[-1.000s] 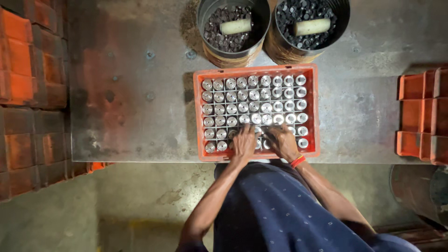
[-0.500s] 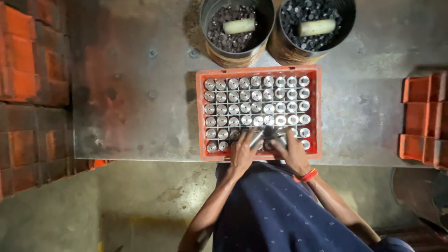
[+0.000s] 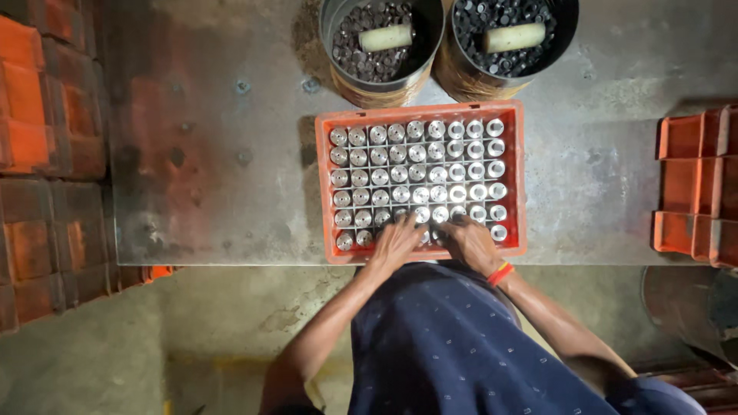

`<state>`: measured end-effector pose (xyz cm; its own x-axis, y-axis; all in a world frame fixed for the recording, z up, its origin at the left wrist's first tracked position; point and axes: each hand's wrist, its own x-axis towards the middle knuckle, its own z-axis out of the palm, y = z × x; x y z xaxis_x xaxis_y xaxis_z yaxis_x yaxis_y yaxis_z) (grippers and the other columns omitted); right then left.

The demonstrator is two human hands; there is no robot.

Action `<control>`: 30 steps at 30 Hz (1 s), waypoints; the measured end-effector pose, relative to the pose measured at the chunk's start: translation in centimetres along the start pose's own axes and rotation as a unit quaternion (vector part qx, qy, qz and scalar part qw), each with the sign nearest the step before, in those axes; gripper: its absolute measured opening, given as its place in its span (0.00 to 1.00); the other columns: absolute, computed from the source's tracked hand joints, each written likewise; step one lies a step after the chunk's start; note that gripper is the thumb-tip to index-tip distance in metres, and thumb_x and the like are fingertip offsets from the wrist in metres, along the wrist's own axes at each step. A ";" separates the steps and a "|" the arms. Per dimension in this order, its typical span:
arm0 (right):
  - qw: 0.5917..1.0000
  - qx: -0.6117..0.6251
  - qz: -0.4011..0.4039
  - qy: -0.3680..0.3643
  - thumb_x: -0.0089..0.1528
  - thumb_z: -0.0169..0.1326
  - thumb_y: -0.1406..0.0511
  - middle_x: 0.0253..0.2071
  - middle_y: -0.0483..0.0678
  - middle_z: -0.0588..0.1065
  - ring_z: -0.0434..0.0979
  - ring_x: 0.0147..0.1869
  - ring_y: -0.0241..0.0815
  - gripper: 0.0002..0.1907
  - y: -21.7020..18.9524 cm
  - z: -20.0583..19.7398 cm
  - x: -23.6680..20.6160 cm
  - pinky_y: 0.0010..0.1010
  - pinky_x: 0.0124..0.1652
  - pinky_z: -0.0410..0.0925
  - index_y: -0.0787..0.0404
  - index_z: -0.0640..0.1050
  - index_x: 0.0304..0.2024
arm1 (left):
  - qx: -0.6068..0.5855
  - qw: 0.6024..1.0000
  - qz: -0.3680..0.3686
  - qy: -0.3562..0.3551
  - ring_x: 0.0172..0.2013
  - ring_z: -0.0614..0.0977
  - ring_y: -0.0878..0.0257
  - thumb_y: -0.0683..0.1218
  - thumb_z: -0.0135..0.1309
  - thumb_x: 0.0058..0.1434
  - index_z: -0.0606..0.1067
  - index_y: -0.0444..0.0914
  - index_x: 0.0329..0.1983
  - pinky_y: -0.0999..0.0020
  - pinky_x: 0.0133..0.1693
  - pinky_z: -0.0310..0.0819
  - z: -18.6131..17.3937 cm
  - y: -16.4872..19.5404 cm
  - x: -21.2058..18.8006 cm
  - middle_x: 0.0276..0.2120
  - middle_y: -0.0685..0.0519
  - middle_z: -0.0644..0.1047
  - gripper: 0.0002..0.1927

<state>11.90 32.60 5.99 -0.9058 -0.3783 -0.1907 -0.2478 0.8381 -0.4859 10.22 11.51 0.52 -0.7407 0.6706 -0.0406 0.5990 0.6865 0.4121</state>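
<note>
Head view: metal cylinders (image 3: pixel 419 173) are stood in rows inside an orange crate (image 3: pixel 516 184) at twelve o'clock of the person. Left hand (image 3: pixel 396 242) and right hand (image 3: pixel 470 240) are laid flat, released, over the nearest rows; whether any piece is pinched cannot be told. Filling or levelling of the last cells is judged to be in hand; careful seating is called for next. Since the earlier frame, both hands have been drawn slightly nearer.

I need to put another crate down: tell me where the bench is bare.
The bench lies bare left of the orange crate, up to the stacked crates. A narrower strip runs between it and the crates on the right. Crowded behind: two buckets touch its far rim.
</note>
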 end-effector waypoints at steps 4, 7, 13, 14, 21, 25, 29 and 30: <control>0.992 0.070 -0.101 0.022 0.60 0.61 0.59 0.36 0.57 0.78 0.78 0.41 0.56 0.13 1.5 -0.7 0.0 0.44 0.40 0.72 0.60 0.81 0.42 | -0.002 0.996 0.071 -0.060 0.38 0.83 0.54 0.42 0.61 0.59 0.80 0.36 0.40 0.59 0.34 0.79 -0.4 -1.8 1.1 0.43 0.47 0.78 0.07; 0.986 0.159 -0.033 0.022 0.58 0.61 0.58 0.34 0.51 0.81 0.78 0.37 0.49 0.14 4.1 -4.3 -2.1 0.41 0.39 0.71 0.59 0.84 0.41 | -0.275 0.961 0.000 0.020 0.34 0.83 0.57 0.46 0.64 0.55 0.80 0.37 0.45 0.64 0.35 0.81 -2.9 -2.5 -0.8 0.44 0.47 0.81 0.15; 0.891 0.420 0.108 0.137 0.69 0.54 0.55 0.46 0.53 0.78 0.78 0.49 0.45 0.23 4.2 -5.1 -3.0 0.38 0.49 0.71 0.65 0.74 0.58 | -0.436 0.876 -0.156 0.137 0.43 0.85 0.54 0.57 0.62 0.64 0.77 0.36 0.45 0.58 0.44 0.78 -4.4 0.7 -1.3 0.41 0.47 0.82 0.20; 0.902 0.400 0.115 0.112 0.68 0.54 0.54 0.45 0.53 0.78 0.78 0.48 0.46 0.24 3.5 -4.6 -2.8 0.39 0.48 0.71 0.65 0.72 0.59 | -0.457 0.861 -0.188 0.117 0.44 0.85 0.54 0.58 0.60 0.66 0.76 0.36 0.48 0.58 0.45 0.78 -4.1 1.4 -1.1 0.42 0.46 0.82 0.22; 0.990 0.102 -0.039 -0.085 0.61 0.58 0.57 0.45 0.61 0.76 0.78 0.46 0.60 0.24 1.2 -3.9 -1.6 0.46 0.43 0.72 0.61 0.75 0.56 | -0.236 0.967 -0.084 0.048 0.46 0.83 0.42 0.51 0.60 0.59 0.77 0.39 0.58 0.53 0.46 0.78 -4.9 1.6 -3.2 0.53 0.42 0.80 0.24; 0.979 0.176 -0.103 -0.017 0.61 0.57 0.64 0.46 0.58 0.80 0.81 0.46 0.56 0.15 2.1 -4.7 -0.5 0.42 0.46 0.73 0.61 0.80 0.50 | -0.318 0.938 -0.045 0.133 0.48 0.83 0.44 0.47 0.59 0.63 0.78 0.38 0.55 0.56 0.47 0.80 -6.4 2.2 -2.8 0.50 0.43 0.80 0.18; 0.978 0.182 0.050 0.092 0.65 0.58 0.64 0.38 0.55 0.82 0.81 0.39 0.52 0.11 3.6 -6.6 1.6 0.38 0.42 0.72 0.61 0.83 0.48 | -0.269 0.929 -0.162 0.194 0.43 0.84 0.46 0.47 0.56 0.68 0.81 0.40 0.50 0.57 0.43 0.80 -7.0 3.5 0.8 0.47 0.46 0.82 0.11; 0.974 0.181 0.045 0.132 0.65 0.59 0.64 0.39 0.55 0.81 0.82 0.40 0.52 0.11 4.1 -7.4 2.5 0.38 0.42 0.72 0.62 0.83 0.47 | -0.258 0.932 -0.167 0.194 0.42 0.84 0.45 0.47 0.57 0.66 0.81 0.40 0.49 0.55 0.42 0.79 -7.0 3.5 2.3 0.45 0.46 0.82 0.11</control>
<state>6.08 38.03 9.78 -0.9868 -0.1561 -0.0440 -0.0693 0.6510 -0.7559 8.42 13.49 8.28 -0.9738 0.2229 0.0447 0.1626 0.5457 0.8221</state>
